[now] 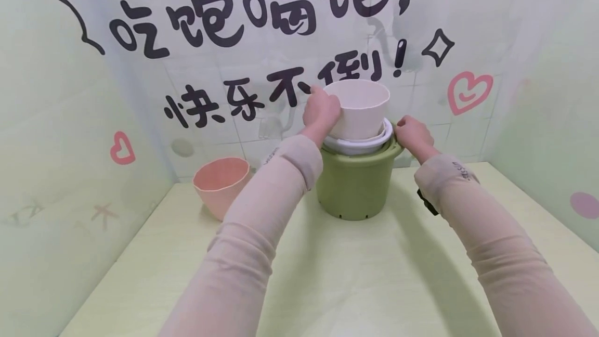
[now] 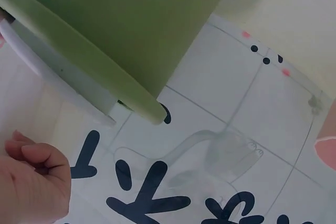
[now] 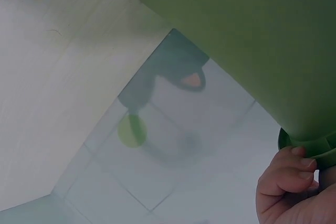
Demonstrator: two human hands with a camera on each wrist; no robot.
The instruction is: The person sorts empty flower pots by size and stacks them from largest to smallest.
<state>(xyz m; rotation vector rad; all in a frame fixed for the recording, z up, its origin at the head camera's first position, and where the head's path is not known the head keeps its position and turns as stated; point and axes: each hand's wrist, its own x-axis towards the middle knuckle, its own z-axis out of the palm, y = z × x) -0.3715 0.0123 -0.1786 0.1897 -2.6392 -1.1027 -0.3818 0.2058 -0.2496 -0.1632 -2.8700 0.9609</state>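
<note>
A green plant pot (image 1: 354, 186) stands upright on the table, with a white-rimmed pot (image 1: 360, 146) nested in its mouth. A pale pinkish-white pot (image 1: 362, 118) sticks well up out of these two. My left hand (image 1: 322, 111) pinches the pale pot's rim on its left side; in the left wrist view that hand (image 2: 39, 182) has curled fingers. At the green pot's right side my right hand (image 1: 414, 135) grips the rim. The right wrist view shows its fingers (image 3: 289, 177) bent against the green rim (image 3: 315, 148). How deep the inner pots sit is hidden.
A salmon-pink pot (image 1: 220, 186) with a wavy rim stands to the left on the pale table (image 1: 365, 274). Close behind the pots is a wall sheet (image 1: 210, 66) printed with black characters. Side walls (image 1: 552, 118) close off the left and right.
</note>
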